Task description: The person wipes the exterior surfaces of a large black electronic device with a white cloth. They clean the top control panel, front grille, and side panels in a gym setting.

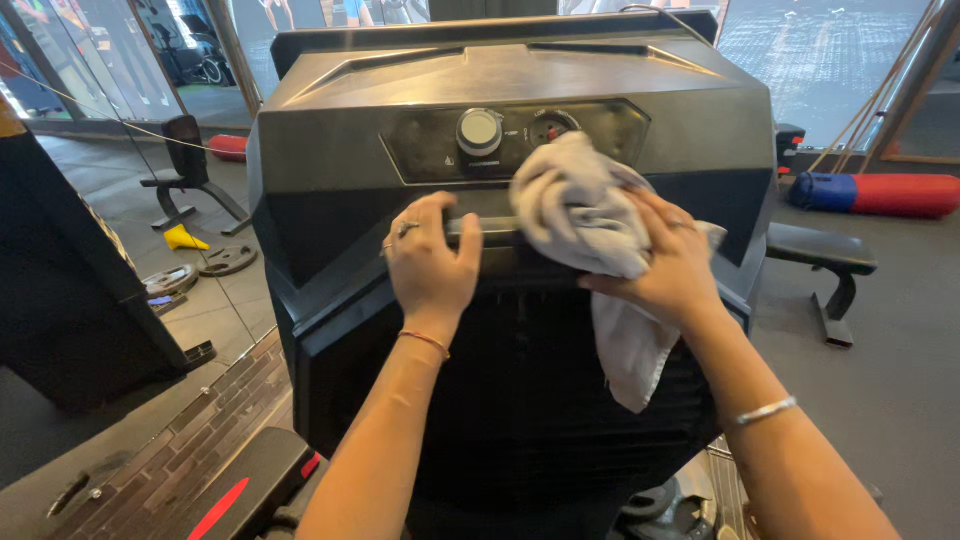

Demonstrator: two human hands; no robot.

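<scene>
A large black air cooler (520, 400) fills the view. The right hand (672, 262) presses a bunched grey cloth (585, 215) against its front ledge, right of centre, below the control knobs (480, 131). The left hand (432, 260) lies beside it, fingers curled over the ledge.

Both forearms bare, no sleeves in view. Left hand (432, 262): ring on one finger, thin reddish thread bracelet at the wrist just behind it. Right hand (668, 262): ring on one finger; silver bangle further back along the forearm, well behind the wrist.
</scene>
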